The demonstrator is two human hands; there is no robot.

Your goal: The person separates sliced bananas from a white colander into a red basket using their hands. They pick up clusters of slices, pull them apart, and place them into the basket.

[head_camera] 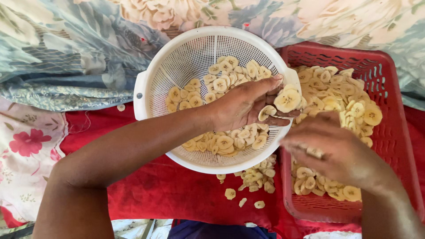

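Holding several pale banana slices (287, 101), the left hand (245, 106) was seen at the right rim of the white colander (152, 84). Its fingers (265, 86) were curled together around the slices, and the biggest round slice was pressed between the thumb and the fingertips, just above the edge of the colander. The left forearm was stretched across the lower part of the colander from the left side.

The right hand (336, 148) was found to the right of the colander, low over the red crate (394, 132). It was blurred, so it could not be told if its fingers were apart or closed; one slice seemed to lie under it, but a grip could not be confirmed.

Inside the colander, many more slices were spread over the perforated bottom, mostly in the middle and toward the right side. The red crate stood touching the right rim of the colander, and it was filled with a thick layer of the same slices.

A small heap of spilled slices (254, 177) was lying just below the colander, on the red cloth (177, 190). Behind the colander and to its left, a flowered fabric (66, 53) in blue and cream colours was spread.
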